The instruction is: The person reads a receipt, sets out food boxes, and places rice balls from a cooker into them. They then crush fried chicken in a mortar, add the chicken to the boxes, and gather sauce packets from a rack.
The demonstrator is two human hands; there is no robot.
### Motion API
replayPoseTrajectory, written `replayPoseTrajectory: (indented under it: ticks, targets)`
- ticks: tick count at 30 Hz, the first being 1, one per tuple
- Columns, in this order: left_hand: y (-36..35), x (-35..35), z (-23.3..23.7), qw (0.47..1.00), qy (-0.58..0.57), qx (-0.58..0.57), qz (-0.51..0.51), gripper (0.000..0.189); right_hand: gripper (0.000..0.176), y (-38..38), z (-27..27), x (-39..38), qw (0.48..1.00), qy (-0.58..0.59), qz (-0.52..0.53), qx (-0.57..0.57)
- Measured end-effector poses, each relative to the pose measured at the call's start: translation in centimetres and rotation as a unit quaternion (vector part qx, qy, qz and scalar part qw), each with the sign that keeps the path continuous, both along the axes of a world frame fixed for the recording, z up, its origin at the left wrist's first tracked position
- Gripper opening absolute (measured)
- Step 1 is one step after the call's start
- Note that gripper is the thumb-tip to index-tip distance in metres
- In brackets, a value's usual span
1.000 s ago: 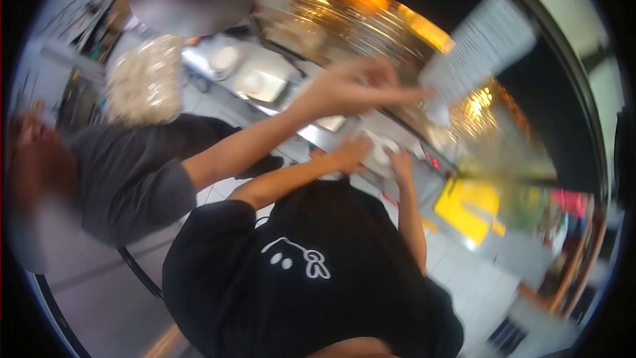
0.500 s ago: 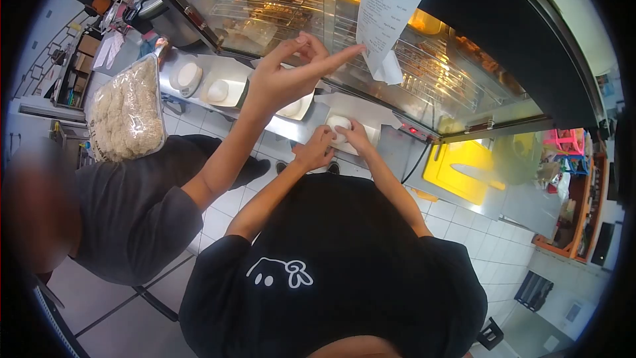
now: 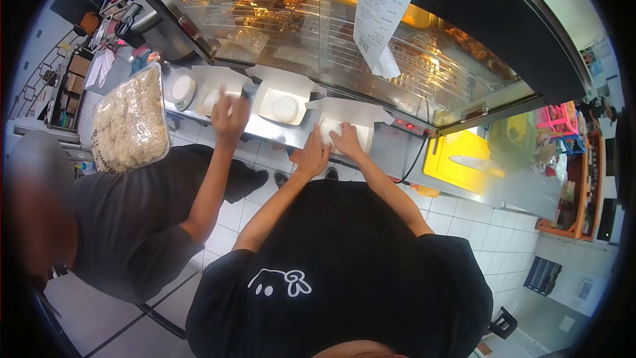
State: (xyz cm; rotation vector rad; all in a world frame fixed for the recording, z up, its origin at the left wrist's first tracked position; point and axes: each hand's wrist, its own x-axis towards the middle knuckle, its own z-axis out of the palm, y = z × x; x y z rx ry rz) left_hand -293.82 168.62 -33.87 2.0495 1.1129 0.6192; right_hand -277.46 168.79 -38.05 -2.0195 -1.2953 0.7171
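My left hand [image 3: 311, 154] lies at the near left edge of a white paper box [image 3: 361, 134] on the steel counter [image 3: 391, 152], fingers spread, holding nothing. My right hand [image 3: 346, 140] rests flat on the same box, beside a white rice mound [image 3: 329, 127] inside it. A second box with a rice mound [image 3: 283, 107] sits just to the left. A co-worker in a grey shirt stands at my left; that person's hand [image 3: 228, 114] reaches over a third box [image 3: 211, 99].
A glass warmer cabinet [image 3: 298, 20] with fried food on racks rises behind the counter, and a printed receipt [image 3: 384, 6] hangs from its top. A clear bag of pale food [image 3: 129, 119] lies at the left. A yellow tray [image 3: 460, 162] stands right.
The co-worker's hand dropped from the hanging receipt down to the boxes on the left. My hands moved off the rice mound and flattened at the box's near edge.
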Motion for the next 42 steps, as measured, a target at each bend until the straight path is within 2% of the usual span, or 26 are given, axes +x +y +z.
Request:
replayPoseTrajectory:
  ticks: [1,3,5,7,9,10,11,12,13,14,15,17,18,19,20,21,22,24,25,27,28,31,35,38,41,42]
  targets:
    - [0.2,0.1,0.4,0.999,-0.004,-0.032,-0.003,0.075,0.065,0.4,-0.1,0.1,1.000,-0.002,0.000,0.008]
    - [1.1,0.1,-0.2,1.000,-0.012,0.008,-0.007,0.074,0.066,0.6,0.2,0.2,0.999,0.037,0.020,-0.012]
    - [1.4,-0.2,-0.1,0.999,-0.020,-0.043,-0.017,0.073,0.064,-0.1,0.8,0.6,0.998,0.054,0.016,-0.015]
    - [1.9,-0.1,1.7,0.998,-0.014,-0.066,0.017,0.069,0.059,-0.5,0.5,1.0,0.994,0.111,0.018,-0.010]
    - [2.1,-0.9,2.0,0.996,0.002,-0.091,-0.024,0.065,0.057,-1.4,0.0,1.8,0.994,0.106,0.034,-0.002]
    - [1.6,-1.2,2.4,0.996,0.016,-0.091,-0.008,0.062,0.050,-2.9,1.2,1.8,0.996,-0.023,0.072,0.045]
    - [2.3,-1.4,2.9,0.996,0.027,-0.083,0.004,0.059,0.043,-2.8,3.9,1.4,0.977,-0.153,0.107,0.106]
    - [3.0,-2.1,2.6,0.999,-0.015,-0.045,0.017,0.054,0.043,-2.7,7.0,0.1,0.977,-0.145,0.120,0.097]
    - [2.9,-3.1,2.3,0.998,-0.054,-0.011,0.025,0.051,0.035,-2.8,10.2,-1.1,0.993,0.001,0.102,0.059]
    - [3.2,-3.9,3.5,0.991,-0.092,-0.027,0.089,0.035,0.027,-2.1,12.4,-2.0,0.987,0.142,0.076,0.026]
    - [4.0,-5.2,3.6,0.992,-0.088,-0.029,0.091,0.035,0.027,-1.1,13.3,-3.1,0.986,0.146,0.077,0.023]
    - [6.6,-10.0,3.7,0.977,-0.092,0.040,0.190,0.019,0.020,1.4,13.9,-6.5,0.965,0.195,0.159,0.078]
    - [8.4,-12.9,3.5,0.961,-0.093,0.104,0.239,0.014,0.019,3.3,14.2,-8.4,0.960,0.164,0.181,0.134]
    - [10.9,-15.8,3.1,0.939,-0.098,0.169,0.283,0.009,0.024,5.6,13.8,-9.9,0.961,0.143,0.193,0.136]
    - [13.7,-19.1,3.1,0.917,-0.060,0.247,0.306,0.010,0.029,7.7,12.9,-11.2,0.963,0.121,0.201,0.134]
    - [16.5,-22.5,3.3,0.911,0.006,0.277,0.305,0.015,0.041,9.9,10.4,-12.4,0.979,0.023,0.179,0.090]
    - [18.7,-24.9,4.1,0.910,0.091,0.230,0.334,0.025,0.054,11.5,8.2,-13.1,0.985,-0.076,0.151,0.039]
    - [23.3,-28.4,2.5,0.886,0.221,0.251,0.321,0.040,0.080,13.3,8.6,-14.4,0.964,-0.184,0.139,-0.136]
    - [24.7,-28.8,1.8,0.896,0.212,0.246,0.304,0.040,0.080,13.6,8.5,-14.2,0.963,-0.188,0.121,-0.148]
    - [26.9,-29.5,1.3,0.925,0.233,0.108,0.279,0.054,0.091,14.7,8.3,-14.2,0.960,-0.133,0.135,-0.208]
    - [27.3,-29.4,1.0,0.925,0.272,0.091,0.251,0.063,0.091,15.1,8.1,-14.1,0.952,-0.150,0.149,-0.221]
    - [26.9,-28.1,0.4,0.937,0.276,0.014,0.214,0.065,0.087,15.1,7.2,-13.9,0.960,-0.129,0.133,-0.209]
    - [24.7,-26.1,0.1,0.947,0.235,0.012,0.220,0.068,0.080,14.2,5.4,-12.7,0.971,-0.107,0.159,-0.143]
    - [24.0,-24.6,0.5,0.951,0.236,0.018,0.197,0.070,0.082,14.7,7.9,-13.0,0.965,-0.119,0.180,-0.152]
    - [23.4,-24.6,-0.1,0.956,0.247,0.034,0.155,0.068,0.081,14.7,8.0,-13.6,0.961,-0.118,0.225,-0.107]
    - [23.3,-24.5,-0.1,0.957,0.245,0.038,0.154,0.067,0.080,15.1,7.2,-13.6,0.941,-0.162,0.290,-0.070]
